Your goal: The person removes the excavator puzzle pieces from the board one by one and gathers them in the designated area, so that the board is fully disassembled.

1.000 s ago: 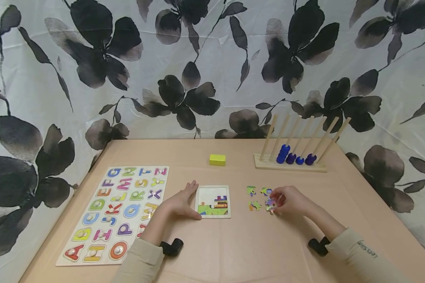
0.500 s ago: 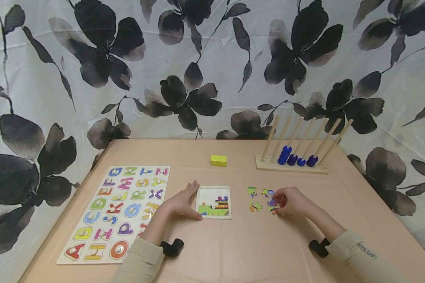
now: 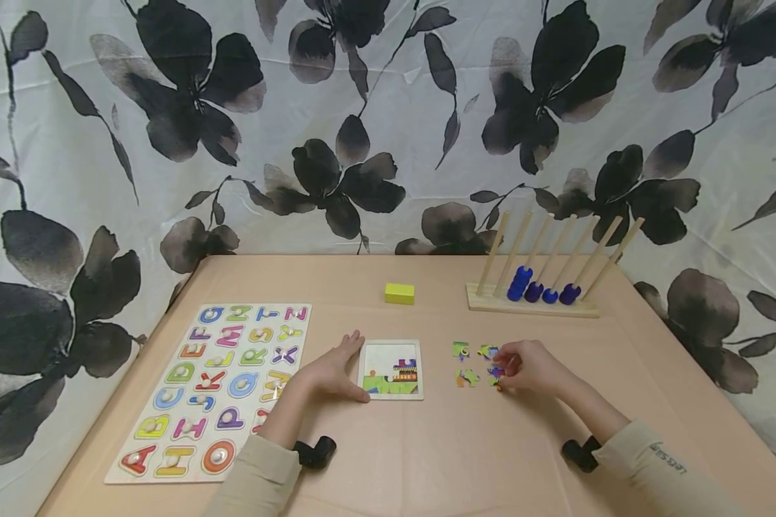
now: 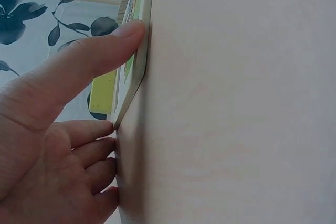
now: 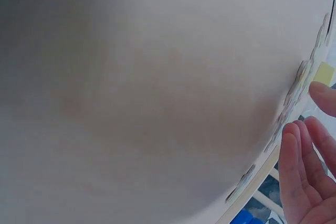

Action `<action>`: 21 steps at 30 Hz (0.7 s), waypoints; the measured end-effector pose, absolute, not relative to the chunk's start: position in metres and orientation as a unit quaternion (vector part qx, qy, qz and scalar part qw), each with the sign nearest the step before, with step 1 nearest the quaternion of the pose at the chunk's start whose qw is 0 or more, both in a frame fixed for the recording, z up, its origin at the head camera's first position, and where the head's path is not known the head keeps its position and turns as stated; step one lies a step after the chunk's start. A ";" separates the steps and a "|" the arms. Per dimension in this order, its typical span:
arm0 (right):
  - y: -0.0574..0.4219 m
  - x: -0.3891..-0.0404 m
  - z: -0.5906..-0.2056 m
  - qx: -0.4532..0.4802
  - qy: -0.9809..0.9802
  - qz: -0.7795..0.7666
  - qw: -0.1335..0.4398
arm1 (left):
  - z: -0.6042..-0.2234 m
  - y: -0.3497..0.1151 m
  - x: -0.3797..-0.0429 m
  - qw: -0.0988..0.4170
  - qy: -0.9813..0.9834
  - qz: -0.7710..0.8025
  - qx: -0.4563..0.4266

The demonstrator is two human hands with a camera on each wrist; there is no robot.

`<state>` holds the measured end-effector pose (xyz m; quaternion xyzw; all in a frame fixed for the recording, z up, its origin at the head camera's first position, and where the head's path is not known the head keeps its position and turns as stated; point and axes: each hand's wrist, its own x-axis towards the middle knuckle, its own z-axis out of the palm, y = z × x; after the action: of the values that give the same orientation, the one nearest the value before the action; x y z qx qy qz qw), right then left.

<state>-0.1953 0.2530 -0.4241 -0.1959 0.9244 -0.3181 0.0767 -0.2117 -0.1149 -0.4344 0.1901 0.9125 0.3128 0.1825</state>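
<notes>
A small white-framed jigsaw tray with some pieces fitted in its lower part lies on the table. My left hand rests at its left side, thumb against the near corner and fingers along the left edge; the left wrist view shows the thumb on the tray's rim. To the right are loose jigsaw pieces. My right hand is over the rightmost jigsaw piece, fingertips at it and partly hiding it. In the right wrist view, a gap separates thumb and fingers, and nothing shows between them.
A letter puzzle board lies at left, partly under my left forearm. A yellow block sits behind the tray. At the back right stands a wooden peg rack with several blue beads. A flowered cloth hangs beyond the table.
My right hand has shifted slightly left over the last half second, and the rightmost jigsaw piece has moved a little with it. The left hand stays at the tray.
</notes>
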 end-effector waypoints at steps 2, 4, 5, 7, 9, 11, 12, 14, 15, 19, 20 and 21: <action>0.250 -0.195 -0.424 -0.197 0.922 -0.326 0.075 | -0.434 -0.115 -0.211 0.184 0.913 0.311 0.187; 0.247 -0.195 -0.424 -0.202 0.917 -0.336 0.075 | -0.434 -0.115 -0.211 0.184 0.913 0.311 0.187; 0.245 -0.195 -0.424 -0.205 0.914 -0.342 0.074 | -0.434 -0.115 -0.211 0.182 0.913 0.312 0.189; 0.240 -0.195 -0.424 -0.212 0.908 -0.354 0.073 | -0.434 -0.115 -0.211 0.183 0.913 0.312 0.189; 0.235 -0.196 -0.424 -0.222 0.901 -0.365 0.073 | -0.435 -0.115 -0.212 0.182 0.913 0.311 0.189; 0.230 -0.196 -0.425 -0.227 0.897 -0.372 0.071 | -0.435 -0.115 -0.212 0.181 0.913 0.313 0.189; 0.227 -0.196 -0.425 -0.229 0.896 -0.374 0.070 | -0.435 -0.115 -0.212 0.182 0.914 0.312 0.187; 0.222 -0.197 -0.426 -0.229 0.895 -0.376 0.072 | -0.435 -0.115 -0.213 0.183 0.913 0.313 0.187; 0.220 -0.197 -0.426 -0.229 0.895 -0.375 0.073 | -0.435 -0.115 -0.213 0.182 0.913 0.313 0.188; 0.208 -0.198 -0.426 -0.228 0.895 -0.376 0.078 | -0.435 -0.115 -0.212 0.182 0.912 0.315 0.190; 0.205 -0.198 -0.426 -0.229 0.895 -0.375 0.079 | -0.436 -0.115 -0.212 0.182 0.911 0.316 0.191; 0.202 -0.198 -0.425 -0.232 0.893 -0.377 0.079 | -0.436 -0.116 -0.212 0.182 0.911 0.316 0.192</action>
<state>-0.1979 0.2018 -0.4251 -0.2320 0.8933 -0.3767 0.0795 -0.2122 -0.1156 -0.4357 0.1917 0.9111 0.3162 0.1822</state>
